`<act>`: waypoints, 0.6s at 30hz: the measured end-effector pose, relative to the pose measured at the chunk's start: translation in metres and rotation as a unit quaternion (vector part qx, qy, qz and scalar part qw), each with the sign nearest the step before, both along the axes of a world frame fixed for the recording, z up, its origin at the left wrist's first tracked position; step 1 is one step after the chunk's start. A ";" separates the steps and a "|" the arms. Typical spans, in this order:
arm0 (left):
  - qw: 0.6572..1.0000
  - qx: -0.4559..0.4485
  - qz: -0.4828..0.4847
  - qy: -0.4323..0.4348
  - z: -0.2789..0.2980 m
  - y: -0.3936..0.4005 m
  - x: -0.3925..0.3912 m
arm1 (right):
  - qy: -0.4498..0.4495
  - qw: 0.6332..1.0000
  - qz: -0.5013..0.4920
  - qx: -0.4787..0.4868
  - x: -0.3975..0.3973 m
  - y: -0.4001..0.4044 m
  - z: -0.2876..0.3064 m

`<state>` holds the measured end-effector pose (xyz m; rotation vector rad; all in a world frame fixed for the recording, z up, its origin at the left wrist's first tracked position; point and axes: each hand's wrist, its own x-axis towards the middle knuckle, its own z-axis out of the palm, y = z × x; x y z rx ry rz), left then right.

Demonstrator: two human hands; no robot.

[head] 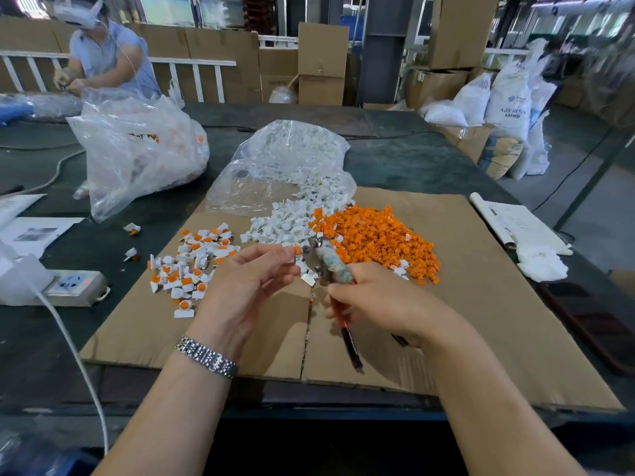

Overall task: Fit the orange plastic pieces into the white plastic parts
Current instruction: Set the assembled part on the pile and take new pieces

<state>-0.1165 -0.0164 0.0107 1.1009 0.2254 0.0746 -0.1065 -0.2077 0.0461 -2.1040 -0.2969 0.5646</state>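
Both our forearms are reaching in from the near edge over the cardboard sheet [481, 304], a metal watch [206, 357] on the left wrist. We are working mid-table, and we are judging the job well started but far from done: the heap of finished pieces [192, 266], white with orange set in, is sitting on the left of the cardboard, while much bigger loose heaps are waiting beyond our hands. The white parts [281, 225] are spilling out of an open clear bag [275, 166] at the far middle, and the orange pieces [374, 235] are lying in a broad heap just right of them, the two heaps touching. So most of the stock is not yet fitted.

Now the hands. Our left hand [254, 280] is raised above the cardboard, palm turned inward, fingers curled and pinching a small part [295, 250] at the fingertips; we can make out orange and white there but cannot tell how far it is seated. Our right hand [374, 300] is gripping a pair of pliers [326, 266], fingers wrapped round the red and black handles, the cloth-wrapped metal head pointing up and left, right beside the pinched part. We are judging this a pressing step, the tool meeting the part.
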 end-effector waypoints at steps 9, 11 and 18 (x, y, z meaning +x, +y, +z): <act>0.999 0.014 0.049 -0.011 0.004 0.001 0.000 | -0.041 0.999 0.015 0.014 -0.008 0.021 -0.002; 0.998 0.031 0.058 -0.012 0.003 -0.001 0.000 | -0.052 0.998 0.022 0.010 -0.010 0.022 -0.003; 0.996 0.057 0.069 -0.011 0.003 0.001 -0.002 | -0.035 0.999 0.028 0.031 -0.015 0.026 -0.007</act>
